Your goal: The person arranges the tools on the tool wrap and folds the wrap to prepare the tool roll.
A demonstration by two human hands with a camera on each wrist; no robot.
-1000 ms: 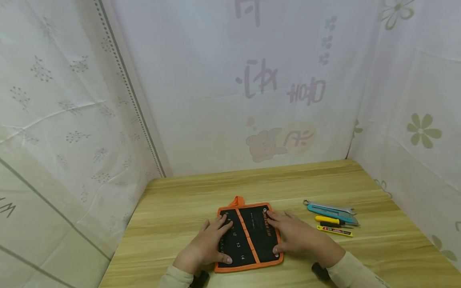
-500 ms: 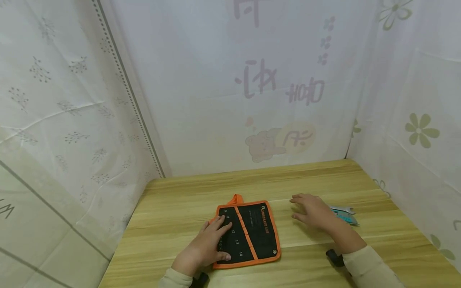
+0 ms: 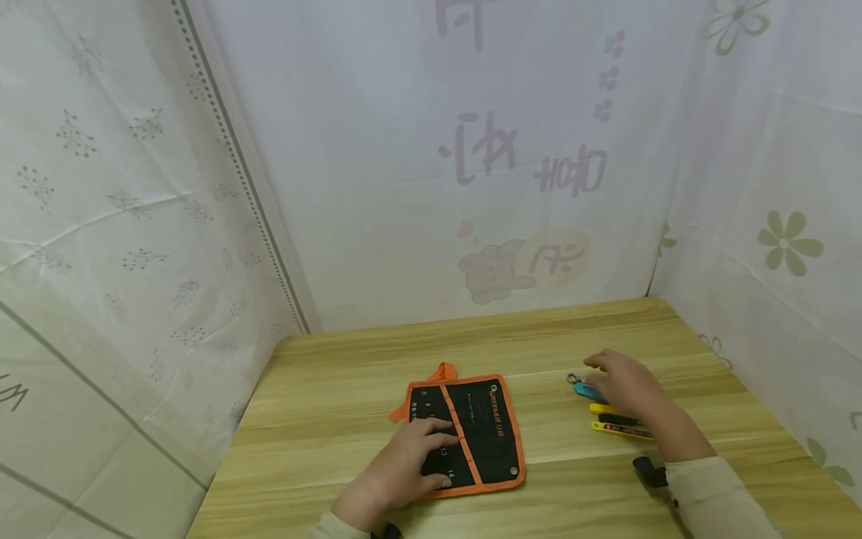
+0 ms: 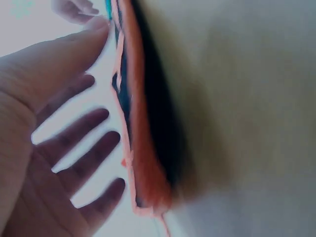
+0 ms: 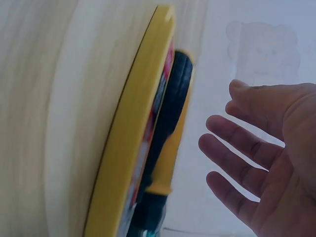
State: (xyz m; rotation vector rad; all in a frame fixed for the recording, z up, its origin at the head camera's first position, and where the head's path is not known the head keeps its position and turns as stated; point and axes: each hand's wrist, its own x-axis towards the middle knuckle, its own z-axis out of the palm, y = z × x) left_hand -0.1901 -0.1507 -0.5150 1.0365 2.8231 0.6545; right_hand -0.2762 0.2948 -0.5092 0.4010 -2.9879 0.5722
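A black tool pouch [image 3: 478, 427] with orange edging lies flat on the table, numbers printed along its pocket side. My left hand [image 3: 404, 464] is over its lower left part, fingers spread; in the left wrist view the left hand [image 4: 64, 143] is beside the orange edge [image 4: 140, 148], gripping nothing. My right hand [image 3: 629, 385] hovers over a group of tools, fingers loosely bent and holding nothing. Under it show a wrench's ring end [image 3: 572, 379], a teal cutter [image 3: 588, 391], a yellow handle [image 3: 604, 409] and a yellow case [image 3: 619, 429]. The right wrist view shows the right hand [image 5: 256, 148] beside the yellow case [image 5: 131, 128].
The wooden table [image 3: 323, 389] is bounded by patterned white cloth [image 3: 377, 224] at the back and sides. A dark handle [image 5: 173, 98] stands out next to the yellow case in the right wrist view. An orange loop [image 3: 444, 370] sticks out at the pouch's top.
My right hand has left the pouch and moved right over the tools. My left hand has shifted slightly right and down on the pouch, uncovering an orange strap at its left edge.
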